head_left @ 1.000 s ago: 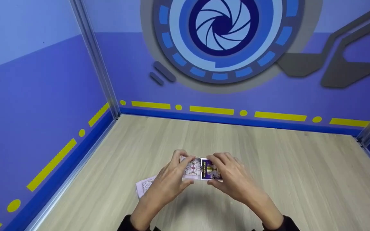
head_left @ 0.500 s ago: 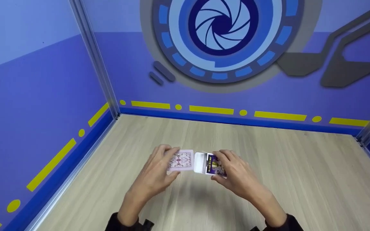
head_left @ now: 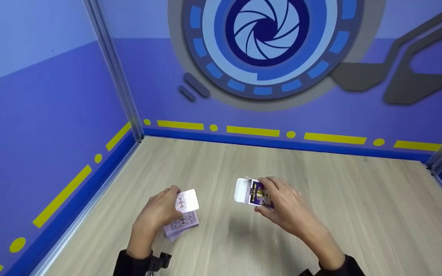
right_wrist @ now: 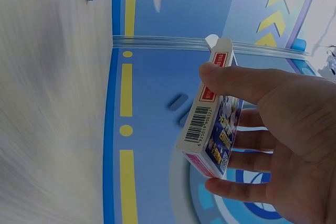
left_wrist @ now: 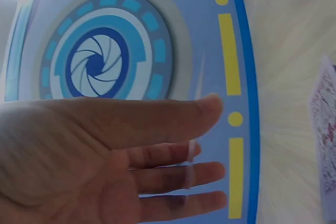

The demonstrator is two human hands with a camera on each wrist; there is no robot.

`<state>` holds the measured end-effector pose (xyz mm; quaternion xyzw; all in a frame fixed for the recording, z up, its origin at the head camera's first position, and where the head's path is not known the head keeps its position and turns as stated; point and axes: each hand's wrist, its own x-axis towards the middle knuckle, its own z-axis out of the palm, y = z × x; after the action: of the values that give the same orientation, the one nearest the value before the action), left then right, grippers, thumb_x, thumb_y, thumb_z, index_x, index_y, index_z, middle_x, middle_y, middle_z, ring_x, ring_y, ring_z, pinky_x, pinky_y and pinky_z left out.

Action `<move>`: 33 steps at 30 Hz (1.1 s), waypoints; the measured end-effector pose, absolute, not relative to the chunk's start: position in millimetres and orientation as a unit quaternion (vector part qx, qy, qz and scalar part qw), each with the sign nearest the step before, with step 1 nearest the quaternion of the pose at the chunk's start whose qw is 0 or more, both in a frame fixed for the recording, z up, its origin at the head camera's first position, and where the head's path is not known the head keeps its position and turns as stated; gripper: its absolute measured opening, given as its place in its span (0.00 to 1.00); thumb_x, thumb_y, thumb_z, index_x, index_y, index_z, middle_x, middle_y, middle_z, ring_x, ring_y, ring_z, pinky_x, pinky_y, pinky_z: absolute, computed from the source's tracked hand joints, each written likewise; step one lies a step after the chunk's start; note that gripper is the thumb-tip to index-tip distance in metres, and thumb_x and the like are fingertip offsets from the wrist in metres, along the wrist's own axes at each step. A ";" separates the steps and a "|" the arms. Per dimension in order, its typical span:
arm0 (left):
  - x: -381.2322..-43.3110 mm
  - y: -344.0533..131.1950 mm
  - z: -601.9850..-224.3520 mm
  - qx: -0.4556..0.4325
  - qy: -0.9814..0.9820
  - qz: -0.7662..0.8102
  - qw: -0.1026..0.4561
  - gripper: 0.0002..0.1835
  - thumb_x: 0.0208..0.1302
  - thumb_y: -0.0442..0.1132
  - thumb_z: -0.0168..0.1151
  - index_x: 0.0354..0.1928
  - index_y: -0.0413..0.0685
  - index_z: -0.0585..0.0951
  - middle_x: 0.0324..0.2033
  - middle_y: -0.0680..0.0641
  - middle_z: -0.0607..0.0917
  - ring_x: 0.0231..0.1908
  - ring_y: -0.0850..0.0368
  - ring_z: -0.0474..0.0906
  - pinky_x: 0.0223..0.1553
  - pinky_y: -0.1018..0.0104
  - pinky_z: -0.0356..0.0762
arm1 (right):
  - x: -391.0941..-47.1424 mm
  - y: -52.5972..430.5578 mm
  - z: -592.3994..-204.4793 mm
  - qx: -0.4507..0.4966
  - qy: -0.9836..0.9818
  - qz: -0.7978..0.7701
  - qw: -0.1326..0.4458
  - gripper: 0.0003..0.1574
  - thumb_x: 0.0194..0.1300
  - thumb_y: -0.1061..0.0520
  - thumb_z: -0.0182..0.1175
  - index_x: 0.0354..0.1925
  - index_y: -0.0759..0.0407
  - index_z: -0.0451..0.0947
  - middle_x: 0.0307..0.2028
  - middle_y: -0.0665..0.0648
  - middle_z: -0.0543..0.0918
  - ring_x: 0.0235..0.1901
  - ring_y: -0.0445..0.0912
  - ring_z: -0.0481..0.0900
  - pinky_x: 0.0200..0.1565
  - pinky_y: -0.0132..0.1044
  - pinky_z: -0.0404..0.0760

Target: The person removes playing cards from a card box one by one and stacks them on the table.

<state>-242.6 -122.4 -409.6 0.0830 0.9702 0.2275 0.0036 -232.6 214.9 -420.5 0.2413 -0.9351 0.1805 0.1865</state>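
In the head view, a lane over the worktop [head_left: 217, 237] runs up the lower centre, between the card stack [head_left: 186, 221] and the opened box [head_left: 258, 193] in the right grip [head_left: 286, 207]. At lower left, the left grip [head_left: 155, 211] and the cards [head_left: 188, 200] it holds partly block the stack from above. Room widens towards the lower right, while the back wall [head_left: 332, 122] and left wall [head_left: 52, 126] bound the reach.

Held card [head_left: 188, 200] parted from card box [head_left: 261, 193].
We see that the left hand [head_left: 160, 207] has carried it leftward from the box's flap [head_left: 241, 190], tilting it above the now-visible pile [head_left: 185, 222].
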 end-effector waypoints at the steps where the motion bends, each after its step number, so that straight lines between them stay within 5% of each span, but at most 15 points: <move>1: -243.9 -123.3 -411.8 0.080 0.970 0.228 0.018 0.32 0.45 0.28 0.81 0.55 0.35 0.78 0.40 0.44 0.84 0.40 0.48 0.79 0.50 0.46 0.77 | -232.4 214.8 -420.4 0.241 -0.935 0.180 0.186 0.47 0.53 0.46 0.82 0.66 0.60 0.74 0.58 0.60 0.80 0.56 0.56 0.80 0.51 0.57 0.82; 9: -249.8 -124.4 -427.3 0.072 0.969 0.223 0.082 0.31 0.44 0.27 0.82 0.51 0.34 0.77 0.35 0.44 0.82 0.35 0.50 0.75 0.45 0.49 0.79 | -231.9 214.2 -420.1 0.237 -0.937 0.178 0.187 0.47 0.52 0.46 0.82 0.65 0.58 0.75 0.58 0.59 0.80 0.56 0.55 0.80 0.52 0.57 0.81; 23: -253.3 -117.9 -444.6 0.049 0.974 0.189 0.112 0.34 0.40 0.23 0.80 0.52 0.27 0.73 0.34 0.37 0.82 0.32 0.47 0.76 0.40 0.49 0.82 | -231.7 215.8 -419.2 0.245 -0.934 0.174 0.191 0.47 0.53 0.46 0.82 0.66 0.58 0.75 0.57 0.59 0.80 0.55 0.56 0.80 0.51 0.57 0.81; 33: -255.3 -116.1 -450.9 0.066 0.981 0.153 0.100 0.36 0.39 0.23 0.79 0.54 0.24 0.73 0.39 0.32 0.81 0.37 0.44 0.78 0.48 0.45 0.81 | -230.3 215.2 -418.5 0.237 -0.937 0.178 0.183 0.47 0.54 0.45 0.81 0.66 0.58 0.74 0.58 0.59 0.80 0.57 0.56 0.80 0.52 0.58 0.81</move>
<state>-255.3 -116.1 -450.9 0.0655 0.9809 0.1533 0.1001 -230.3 215.2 -418.5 0.2373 -0.9373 0.1775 0.1834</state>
